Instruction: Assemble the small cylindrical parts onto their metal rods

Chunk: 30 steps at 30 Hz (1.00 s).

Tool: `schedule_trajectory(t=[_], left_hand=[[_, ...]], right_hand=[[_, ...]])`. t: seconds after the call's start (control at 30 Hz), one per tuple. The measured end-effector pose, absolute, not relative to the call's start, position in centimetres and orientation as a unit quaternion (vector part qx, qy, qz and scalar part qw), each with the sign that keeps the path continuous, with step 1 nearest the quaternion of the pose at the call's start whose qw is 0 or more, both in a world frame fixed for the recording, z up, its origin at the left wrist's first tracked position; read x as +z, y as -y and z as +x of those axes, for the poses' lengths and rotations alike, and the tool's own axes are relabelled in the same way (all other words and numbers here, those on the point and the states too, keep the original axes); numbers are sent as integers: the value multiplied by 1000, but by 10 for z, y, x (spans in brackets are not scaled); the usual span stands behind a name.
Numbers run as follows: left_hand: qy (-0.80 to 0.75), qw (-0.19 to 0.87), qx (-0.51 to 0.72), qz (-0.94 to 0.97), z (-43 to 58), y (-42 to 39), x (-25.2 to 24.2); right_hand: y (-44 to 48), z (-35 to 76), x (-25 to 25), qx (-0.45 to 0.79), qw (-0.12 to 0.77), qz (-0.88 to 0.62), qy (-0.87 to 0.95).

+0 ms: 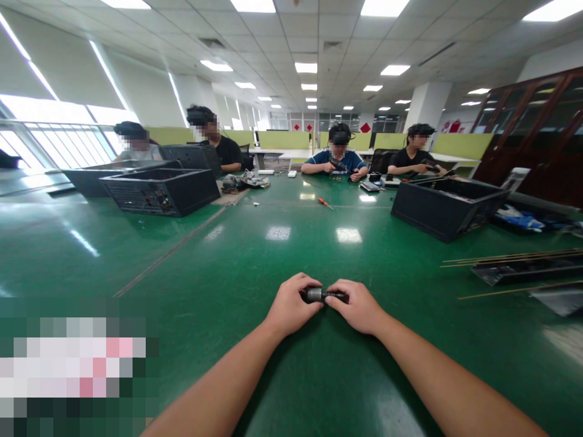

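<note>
Low over the green table (273, 261), both hands meet at a small dark cylindrical metal part (316, 295). My left hand (292, 306) is closed around its thicker, greyish end, thumb in front and fingers behind. On the other side, my right hand (357, 308) pinches the thinner, ridged shaft. The part lies roughly level between the hands, its outer ends partly covered by my fingers. Its exact kind is not clear from here.
An orange-handled screwdriver (324, 203) lies farther up the table. Black metal cases stand at left (159, 191) and right (449, 206). Thin rods (510, 258) and a dark metal channel (523, 270) lie at right. Several people sit across the table, some holding tools.
</note>
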State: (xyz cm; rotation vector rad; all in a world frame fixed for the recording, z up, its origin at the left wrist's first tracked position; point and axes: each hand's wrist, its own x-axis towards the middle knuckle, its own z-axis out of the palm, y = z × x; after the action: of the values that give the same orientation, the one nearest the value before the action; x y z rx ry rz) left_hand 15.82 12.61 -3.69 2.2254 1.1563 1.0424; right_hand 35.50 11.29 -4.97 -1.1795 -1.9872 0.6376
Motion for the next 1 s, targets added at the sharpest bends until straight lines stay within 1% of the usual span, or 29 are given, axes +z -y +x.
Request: schedule_trajectory(t=[1.0], left_hand=[[-419, 217, 372, 800, 160, -125, -36]], right_hand=[[-110, 357, -46, 241, 360, -459, 776]])
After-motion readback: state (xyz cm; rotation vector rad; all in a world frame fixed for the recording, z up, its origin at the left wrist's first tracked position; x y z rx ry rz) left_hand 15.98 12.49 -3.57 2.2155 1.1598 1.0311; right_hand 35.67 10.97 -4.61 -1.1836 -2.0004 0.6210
